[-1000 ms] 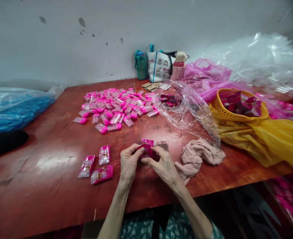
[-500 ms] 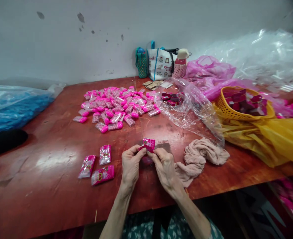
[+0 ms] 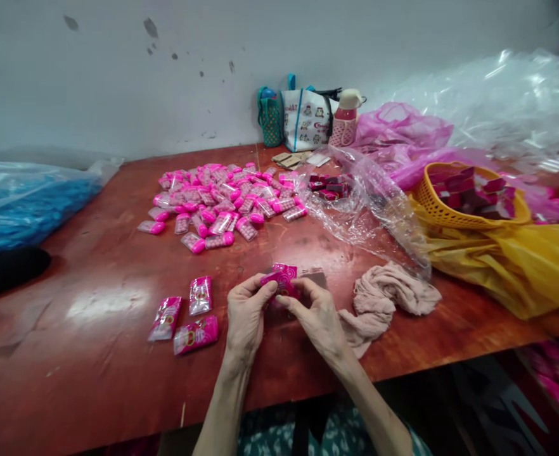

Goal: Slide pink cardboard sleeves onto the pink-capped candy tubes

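Note:
Between my two hands is a small magenta printed packet [image 3: 280, 278], pinched at its left side by my left hand [image 3: 247, 311] and at its right side by my right hand [image 3: 316, 316]. The fingertips hide part of it. Three flat pink packets lie to the left on the red-brown table [image 3: 113, 373]: an upright one [image 3: 200, 296], a slanted one [image 3: 165, 318] and a lower one [image 3: 196, 335]. Beyond the hands lies a heap of clear containers with pink caps [image 3: 222, 196]. A crumpled beige cloth [image 3: 379, 301] lies beside my right hand.
A clear plastic bag [image 3: 369, 202] with dark red pieces lies behind the cloth. To the right, a yellow basket [image 3: 443, 212] sits by yellow plastic [image 3: 512, 259]. Blue-filled bags [image 3: 27, 202] are at left; a white bag [image 3: 307, 120] and pink bottle [image 3: 346, 117] stand behind.
The magenta packet shows more of its face, tilted differently between my fingers. My right hand's fingers have spread a little along it. The view has shifted slightly.

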Demonstrator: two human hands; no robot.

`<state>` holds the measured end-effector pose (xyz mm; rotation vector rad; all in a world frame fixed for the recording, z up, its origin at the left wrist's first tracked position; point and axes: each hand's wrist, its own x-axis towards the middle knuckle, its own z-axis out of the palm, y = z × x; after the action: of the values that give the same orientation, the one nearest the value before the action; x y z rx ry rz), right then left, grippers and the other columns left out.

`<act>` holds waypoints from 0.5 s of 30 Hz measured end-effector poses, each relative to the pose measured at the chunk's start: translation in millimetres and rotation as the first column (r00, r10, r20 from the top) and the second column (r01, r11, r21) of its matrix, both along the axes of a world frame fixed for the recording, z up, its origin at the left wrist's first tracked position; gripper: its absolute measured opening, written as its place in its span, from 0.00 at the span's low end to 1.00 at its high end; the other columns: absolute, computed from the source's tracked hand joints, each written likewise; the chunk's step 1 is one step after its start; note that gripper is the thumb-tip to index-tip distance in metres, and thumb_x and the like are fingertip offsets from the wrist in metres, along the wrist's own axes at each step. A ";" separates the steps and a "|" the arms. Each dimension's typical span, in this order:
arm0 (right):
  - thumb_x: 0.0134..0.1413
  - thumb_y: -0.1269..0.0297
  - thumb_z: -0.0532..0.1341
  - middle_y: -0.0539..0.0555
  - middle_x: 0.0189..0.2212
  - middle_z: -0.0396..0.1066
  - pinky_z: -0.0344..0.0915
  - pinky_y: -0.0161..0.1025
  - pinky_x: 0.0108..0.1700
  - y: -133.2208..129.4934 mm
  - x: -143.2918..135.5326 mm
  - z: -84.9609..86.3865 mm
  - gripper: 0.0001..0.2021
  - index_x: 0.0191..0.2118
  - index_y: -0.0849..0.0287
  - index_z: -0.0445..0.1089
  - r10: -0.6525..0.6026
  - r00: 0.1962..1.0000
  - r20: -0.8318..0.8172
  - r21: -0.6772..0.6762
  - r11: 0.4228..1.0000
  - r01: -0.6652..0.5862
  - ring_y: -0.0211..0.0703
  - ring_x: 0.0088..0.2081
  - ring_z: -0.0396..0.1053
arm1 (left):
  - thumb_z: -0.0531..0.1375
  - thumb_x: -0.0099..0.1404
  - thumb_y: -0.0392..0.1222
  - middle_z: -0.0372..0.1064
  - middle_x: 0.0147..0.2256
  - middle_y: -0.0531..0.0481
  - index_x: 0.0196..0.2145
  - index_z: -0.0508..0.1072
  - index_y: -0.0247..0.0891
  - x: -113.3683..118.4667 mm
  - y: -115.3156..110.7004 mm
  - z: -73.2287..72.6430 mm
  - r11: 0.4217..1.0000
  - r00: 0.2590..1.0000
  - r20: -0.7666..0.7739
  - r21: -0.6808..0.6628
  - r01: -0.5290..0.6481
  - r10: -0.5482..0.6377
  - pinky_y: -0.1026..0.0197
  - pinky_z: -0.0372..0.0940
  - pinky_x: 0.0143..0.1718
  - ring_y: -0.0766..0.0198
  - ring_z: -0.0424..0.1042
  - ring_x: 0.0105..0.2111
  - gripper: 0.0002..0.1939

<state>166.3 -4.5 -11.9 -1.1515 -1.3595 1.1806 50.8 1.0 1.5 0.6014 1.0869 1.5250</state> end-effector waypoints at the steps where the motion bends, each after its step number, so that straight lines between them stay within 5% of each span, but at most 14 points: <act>1: 0.50 0.59 0.60 0.50 0.27 0.71 0.61 0.32 0.30 0.0 0.0 -0.9 0.10 0.35 0.61 0.70 -0.013 1.000 0.006 -0.008 1.000 0.014 0.39 0.29 0.66 | 0.66 0.45 0.33 0.72 0.24 0.53 0.24 0.75 0.34 -0.3 0.2 -0.5 1.000 1.000 0.007 0.000 0.002 -0.002 0.68 0.64 0.28 0.70 0.69 0.24 0.06; 10: 0.58 0.64 0.52 0.49 0.26 0.64 0.56 0.33 0.31 -6.4 -2.9 2.2 0.11 0.28 0.59 0.67 -0.058 0.987 0.147 0.112 0.993 0.042 0.38 0.29 0.60 | 0.67 0.44 0.32 0.71 0.22 0.54 0.23 0.72 0.34 -2.4 -1.4 -4.0 1.000 1.000 0.014 -0.008 -0.007 0.007 0.68 0.63 0.29 0.71 0.68 0.23 0.07; 15: 0.60 0.65 0.50 0.48 0.22 0.60 0.52 0.33 0.29 -3.8 0.6 0.0 0.13 0.24 0.59 0.62 -0.029 0.970 0.243 0.151 0.989 -0.008 0.36 0.25 0.56 | 0.66 0.46 0.31 0.71 0.29 0.54 0.35 0.72 0.39 -3.5 -5.0 3.4 0.997 0.991 -0.130 0.078 -0.010 0.020 0.67 0.63 0.32 0.69 0.69 0.29 0.16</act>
<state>166.9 -8.3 -11.9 -1.2225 -1.5977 0.9321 47.3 -4.1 4.9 0.7570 1.1369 1.5638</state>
